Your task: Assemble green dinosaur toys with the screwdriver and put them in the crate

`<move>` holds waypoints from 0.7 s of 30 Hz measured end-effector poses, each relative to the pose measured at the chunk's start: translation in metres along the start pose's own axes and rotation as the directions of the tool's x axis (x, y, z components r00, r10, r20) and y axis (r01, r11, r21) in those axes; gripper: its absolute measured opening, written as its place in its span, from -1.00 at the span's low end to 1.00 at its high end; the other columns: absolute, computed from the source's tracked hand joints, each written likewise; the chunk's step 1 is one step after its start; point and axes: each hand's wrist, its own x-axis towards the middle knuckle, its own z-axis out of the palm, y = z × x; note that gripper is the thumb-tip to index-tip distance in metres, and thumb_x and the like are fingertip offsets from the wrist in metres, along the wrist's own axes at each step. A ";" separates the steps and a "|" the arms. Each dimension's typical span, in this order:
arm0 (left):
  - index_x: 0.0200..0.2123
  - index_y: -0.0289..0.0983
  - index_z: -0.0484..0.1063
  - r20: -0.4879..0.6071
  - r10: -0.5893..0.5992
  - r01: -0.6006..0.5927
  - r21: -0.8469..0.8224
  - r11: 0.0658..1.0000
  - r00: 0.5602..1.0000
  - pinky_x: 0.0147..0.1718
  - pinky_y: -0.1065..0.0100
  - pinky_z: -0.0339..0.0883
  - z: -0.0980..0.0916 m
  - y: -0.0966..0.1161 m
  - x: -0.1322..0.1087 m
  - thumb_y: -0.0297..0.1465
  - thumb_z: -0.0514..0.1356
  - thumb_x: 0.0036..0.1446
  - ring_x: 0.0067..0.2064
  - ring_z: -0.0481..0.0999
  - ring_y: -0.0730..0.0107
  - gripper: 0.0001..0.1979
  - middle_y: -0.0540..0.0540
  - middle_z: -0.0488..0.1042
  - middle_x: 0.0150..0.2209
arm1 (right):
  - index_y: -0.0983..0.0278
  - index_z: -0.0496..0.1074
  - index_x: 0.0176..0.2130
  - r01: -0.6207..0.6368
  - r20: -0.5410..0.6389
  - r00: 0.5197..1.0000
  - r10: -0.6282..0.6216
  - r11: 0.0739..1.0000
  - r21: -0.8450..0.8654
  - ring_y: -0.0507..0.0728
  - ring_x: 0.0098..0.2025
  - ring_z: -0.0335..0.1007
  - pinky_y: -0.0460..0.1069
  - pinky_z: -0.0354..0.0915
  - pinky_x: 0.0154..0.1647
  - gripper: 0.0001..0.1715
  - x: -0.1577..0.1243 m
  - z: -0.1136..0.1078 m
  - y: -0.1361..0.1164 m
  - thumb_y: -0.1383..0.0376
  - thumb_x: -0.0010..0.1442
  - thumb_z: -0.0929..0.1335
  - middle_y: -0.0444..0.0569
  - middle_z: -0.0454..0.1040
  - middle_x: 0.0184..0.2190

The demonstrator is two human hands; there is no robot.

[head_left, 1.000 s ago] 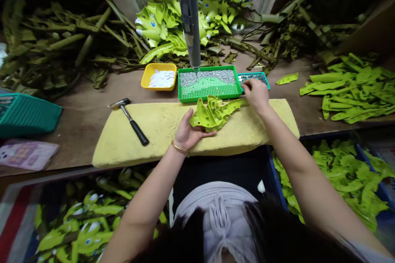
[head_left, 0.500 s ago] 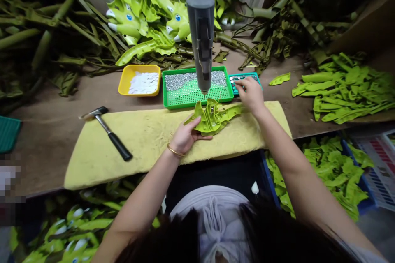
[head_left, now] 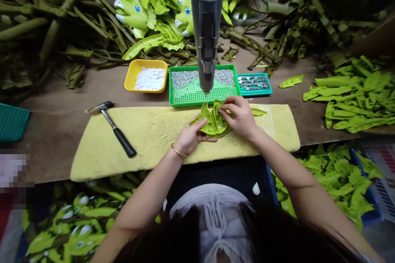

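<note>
Two hands are working one lime-green plastic part [head_left: 211, 125] in the head view. The part is sitting on a yellow foam pad [head_left: 148, 139], just below the tip of a grey cylindrical press tool [head_left: 206, 28]; cannot tell if tip and part are touching. Step looks like positioning the part under that tip; next move calls for holding it steady there. Left hand [head_left: 193, 136] is half-open, palm up, cradling the part from below. Right hand [head_left: 239, 117] is curled, fingers gripping the part from above. Around it: a green perforated tray [head_left: 175, 100] of metal studs is sitting just behind the pad, a teal tray [head_left: 254, 95] of round metal discs beside it, a yellow tray [head_left: 128, 84] of white pieces on the other side, and a hammer [head_left: 119, 129] lying across the pad edge, all on the table [head_left: 52, 123].
</note>
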 end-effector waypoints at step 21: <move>-0.22 -0.27 0.47 -0.163 0.266 -0.196 0.355 0.914 0.950 -0.45 0.42 0.37 -0.005 0.027 0.004 -0.24 0.35 -0.10 -0.40 0.50 0.42 -0.64 -0.03 0.55 -0.37 | 0.25 0.53 -0.14 -0.408 0.229 0.889 0.396 0.913 0.002 0.16 -0.22 0.50 0.06 0.36 -0.20 -0.68 -0.004 -0.052 -0.024 0.17 0.28 0.26 0.02 0.61 -0.17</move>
